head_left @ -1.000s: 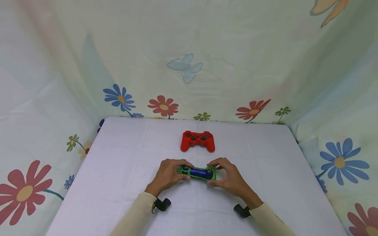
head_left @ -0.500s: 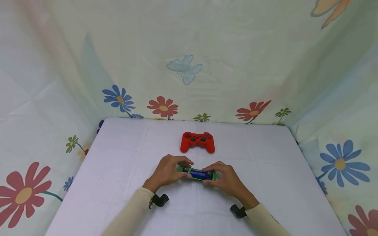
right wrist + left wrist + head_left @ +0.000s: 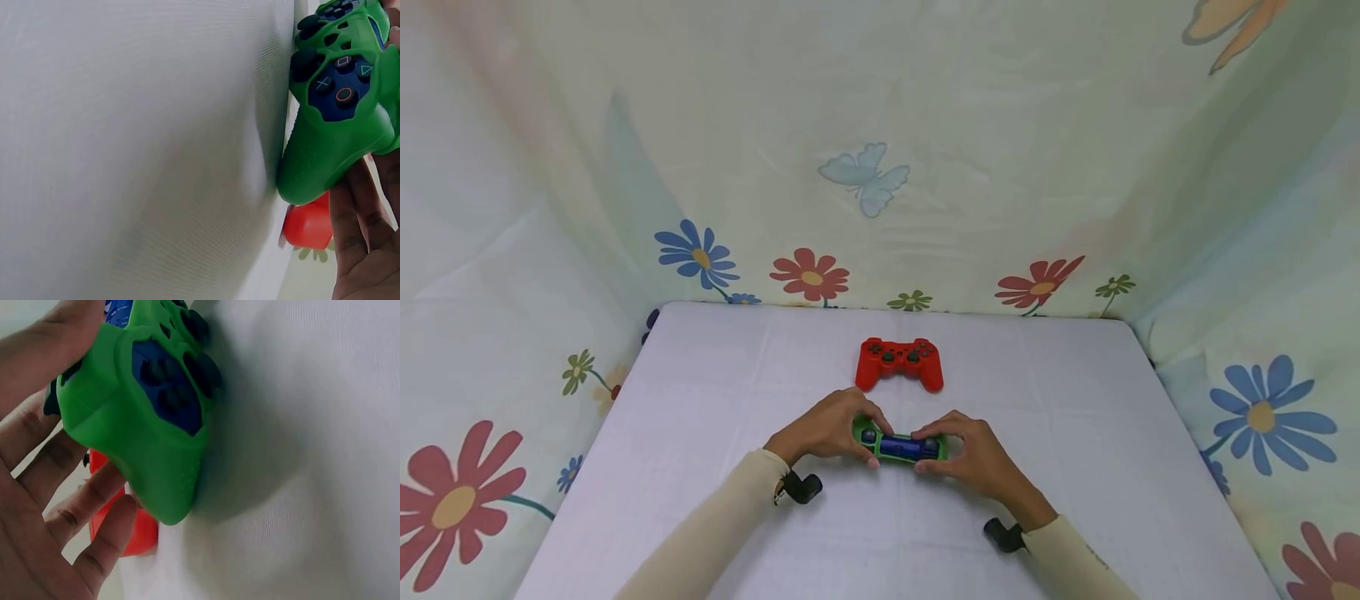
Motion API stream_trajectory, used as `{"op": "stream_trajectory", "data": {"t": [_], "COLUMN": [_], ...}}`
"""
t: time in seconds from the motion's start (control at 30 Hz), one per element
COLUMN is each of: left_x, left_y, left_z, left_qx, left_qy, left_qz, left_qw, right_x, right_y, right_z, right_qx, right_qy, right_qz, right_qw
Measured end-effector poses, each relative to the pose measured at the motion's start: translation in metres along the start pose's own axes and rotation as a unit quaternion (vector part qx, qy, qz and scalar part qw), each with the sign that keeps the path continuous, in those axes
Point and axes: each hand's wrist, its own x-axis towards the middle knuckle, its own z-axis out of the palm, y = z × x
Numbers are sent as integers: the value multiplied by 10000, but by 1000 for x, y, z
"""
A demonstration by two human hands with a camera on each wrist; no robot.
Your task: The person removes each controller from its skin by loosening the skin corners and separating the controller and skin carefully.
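Note:
A blue game controller in a green rubbery cover (image 3: pixel 907 448) stands over the middle of the table, its bare blue edge up in the head view. My left hand (image 3: pixel 829 427) holds one end between thumb and fingers; my right hand (image 3: pixel 976 454) grips the opposite end. In the left wrist view the direction pad on the green-covered controller (image 3: pixel 153 412) shows, the lower fingers spread behind its handle. The symbol buttons and a thumbstick of this controller (image 3: pixel 340 94) appear in the right wrist view, where the right thumb is mostly out of sight.
Behind the hands a red game controller (image 3: pixel 899 363) lies face up on the white-covered table (image 3: pixel 760 350). Fabric walls printed with flowers and butterflies (image 3: pixel 865 179) enclose the table at the back and sides.
My right fingers have shifted inward along the green-covered controller. The left hand has lifted its fingers and resettled around its end, the forearm swinging out left. The red controller stays put.

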Motion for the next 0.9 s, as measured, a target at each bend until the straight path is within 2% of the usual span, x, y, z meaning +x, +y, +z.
{"op": "stream_trajectory", "data": {"t": [0.13, 0.33, 0.6, 0.9], "left_x": [2, 10, 26, 31], "left_y": [0, -4, -10, -13], "left_z": [0, 0, 7, 10], "left_qx": [51, -45, -540, -915], "left_qy": [4, -76, -103, -107], "left_qz": [-57, 62, 389, 325], "left_qw": [10000, 9999, 9977, 9952], "right_x": [1, 1, 0, 0], "right_y": [0, 0, 0, 0], "right_z": [0, 0, 2, 1], "right_qx": [-58, -52, 71, 177], "right_qy": [-23, -23, 19, 89], "right_qz": [123, 151, 103, 111], "right_qw": [9999, 9999, 9999, 9997]}}
